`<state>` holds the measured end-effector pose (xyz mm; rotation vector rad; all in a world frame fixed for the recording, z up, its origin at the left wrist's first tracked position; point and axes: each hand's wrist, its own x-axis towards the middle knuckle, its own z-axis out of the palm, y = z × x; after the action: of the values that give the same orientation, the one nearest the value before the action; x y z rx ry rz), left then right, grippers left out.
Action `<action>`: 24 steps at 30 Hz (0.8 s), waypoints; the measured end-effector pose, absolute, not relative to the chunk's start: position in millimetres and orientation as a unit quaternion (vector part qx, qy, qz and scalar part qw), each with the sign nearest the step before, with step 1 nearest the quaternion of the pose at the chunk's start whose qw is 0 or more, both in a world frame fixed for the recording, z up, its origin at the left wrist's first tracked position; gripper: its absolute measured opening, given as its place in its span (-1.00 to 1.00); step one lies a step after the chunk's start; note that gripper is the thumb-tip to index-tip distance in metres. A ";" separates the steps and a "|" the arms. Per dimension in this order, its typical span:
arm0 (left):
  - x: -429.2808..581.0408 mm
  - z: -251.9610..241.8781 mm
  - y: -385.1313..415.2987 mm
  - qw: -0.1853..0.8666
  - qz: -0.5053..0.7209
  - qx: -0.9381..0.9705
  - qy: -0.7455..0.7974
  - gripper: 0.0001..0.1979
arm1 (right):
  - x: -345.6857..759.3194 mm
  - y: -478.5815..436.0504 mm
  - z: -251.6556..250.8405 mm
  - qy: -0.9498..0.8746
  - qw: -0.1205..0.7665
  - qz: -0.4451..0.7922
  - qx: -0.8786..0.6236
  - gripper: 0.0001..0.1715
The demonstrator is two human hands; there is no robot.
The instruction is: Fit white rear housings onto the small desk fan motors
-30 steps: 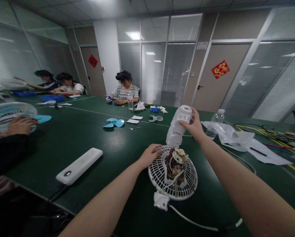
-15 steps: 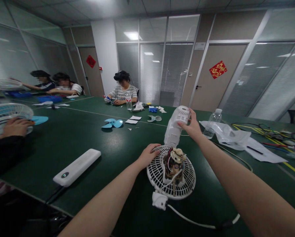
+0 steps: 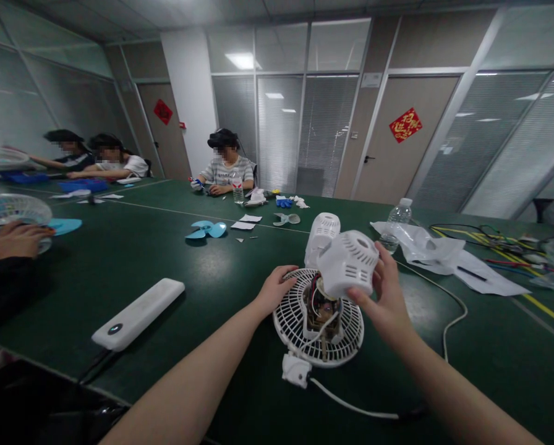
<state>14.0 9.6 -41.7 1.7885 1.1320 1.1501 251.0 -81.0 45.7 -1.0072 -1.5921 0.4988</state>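
Observation:
A white fan grille (image 3: 300, 337) lies flat on the green table (image 3: 175, 266), with the bare motor and its wires (image 3: 322, 307) standing up in the middle. My left hand (image 3: 277, 288) rests on the grille's far left rim, fingers curled over it. My right hand (image 3: 384, 295) grips a white vented motor cover (image 3: 349, 262) just above the motor. Behind it stands the white fan body (image 3: 320, 238). A small white switch box (image 3: 295, 369) with a white cord (image 3: 351, 406) lies at the grille's near edge.
A white oblong device (image 3: 138, 313) lies to the left, a blue fan blade (image 3: 206, 230) farther back. A water bottle (image 3: 396, 220), crumpled white plastic (image 3: 437, 253) and coloured cables (image 3: 504, 244) are on the right. Another person's hand (image 3: 15, 240) holds a grille at far left; other people sit across the table.
My right hand has taken the vented cover off the top of the standing fan body and brought it back and down over the motor. My left hand stays on the grille rim.

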 end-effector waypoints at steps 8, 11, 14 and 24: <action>24.6 -42.7 2.1 0.315 0.448 0.702 0.455 -0.69 | 253.5 -91.5 12.8 -0.666 0.559 0.280 -0.407 0.08; 27.8 -41.2 -2.3 0.303 0.442 0.705 0.464 -0.69 | 255.1 -94.9 11.5 -0.711 0.491 0.230 -0.448 0.12; 27.3 -31.1 -10.6 0.236 0.423 0.721 0.494 -0.68 | 255.4 -99.6 8.4 -0.735 0.431 0.186 -0.489 0.13; 37.1 7.8 -50.9 0.251 0.316 0.851 0.337 0.07 | 260.6 -95.9 -3.0 -0.748 0.435 0.195 -0.462 0.20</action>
<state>37.1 -50.9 7.8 2.3157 0.9163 0.8595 260.6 -95.9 -3.0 -1.1502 -1.8621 0.4867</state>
